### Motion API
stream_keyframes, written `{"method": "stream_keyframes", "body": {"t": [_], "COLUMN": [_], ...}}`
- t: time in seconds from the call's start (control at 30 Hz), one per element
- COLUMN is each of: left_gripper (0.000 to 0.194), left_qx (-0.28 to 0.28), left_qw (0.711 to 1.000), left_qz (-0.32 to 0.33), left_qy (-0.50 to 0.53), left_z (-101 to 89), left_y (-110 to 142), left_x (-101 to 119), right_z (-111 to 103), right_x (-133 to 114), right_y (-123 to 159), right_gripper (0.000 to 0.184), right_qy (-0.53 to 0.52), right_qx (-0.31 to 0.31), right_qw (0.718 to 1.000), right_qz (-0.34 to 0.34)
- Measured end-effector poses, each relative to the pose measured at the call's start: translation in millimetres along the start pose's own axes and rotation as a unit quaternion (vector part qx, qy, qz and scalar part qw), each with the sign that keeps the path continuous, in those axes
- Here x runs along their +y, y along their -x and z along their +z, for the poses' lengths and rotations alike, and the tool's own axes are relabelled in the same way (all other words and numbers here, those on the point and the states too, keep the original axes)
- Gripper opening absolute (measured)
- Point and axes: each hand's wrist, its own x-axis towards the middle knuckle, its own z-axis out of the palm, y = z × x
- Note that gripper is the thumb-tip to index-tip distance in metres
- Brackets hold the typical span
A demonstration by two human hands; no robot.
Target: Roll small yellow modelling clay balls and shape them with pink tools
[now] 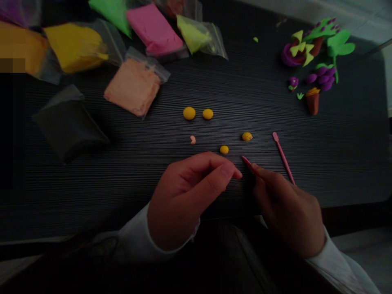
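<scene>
My right hand (288, 208) grips a pink clay modelling tool (247, 162), its pointed tip aimed up and left. Close by on its left, my left hand (190, 192) is closed, thumb pressed against the forefinger; whatever it pinches, if anything, is too small or hidden to name. Just beyond its fingers lies a small yellow clay ball (224, 150). A yellow piece with dark dots and a pinkish tip (246, 136) sits farther right. Two larger yellow ovals, a left one (189, 113) and a right one (208, 114), rest above a curved peach clay bit (192, 140).
A second pink tool (283, 157) lies right of my right hand. Bags of clay, among them peach (133, 87), black (70, 124), yellow (75, 47) and pink (154, 30), spread across the upper left. Finished clay plants, such as purple grapes (325, 77), stand at the upper right.
</scene>
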Motion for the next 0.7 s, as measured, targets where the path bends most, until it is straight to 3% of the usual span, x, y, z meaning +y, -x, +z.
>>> {"method": "stream_keyframes", "body": {"t": [0.37, 0.5, 0.63, 0.7], "left_gripper": [0.014, 0.009, 0.007, 0.008], "left_qx": [0.007, 0.008, 0.0, -0.002], "left_qw": [1.0, 0.999, 0.999, 0.999], "left_qz": [0.007, 0.006, 0.003, 0.003], "left_qy": [-0.014, -0.035, -0.042, -0.041], "left_z": [0.2, 1.2, 2.5, 2.7], "left_y": [-0.5, -1.1, -1.5, -1.3], "left_x": [0.1, 3.0, 5.8, 6.2], "right_z": [-1.7, -9.3, -17.5, -15.7], "right_x": [3.5, 6.1, 30.3, 50.3], "right_y": [4.1, 9.7, 14.5, 12.3], "right_gripper": [0.033, 0.028, 0.023, 0.017], "right_qy": [-0.156, -0.234, -0.26, -0.222], "right_qx": [0.02, 0.022, 0.147, 0.196], "right_qw": [0.984, 0.962, 0.912, 0.909], "right_qz": [0.084, 0.14, 0.282, 0.293]}}
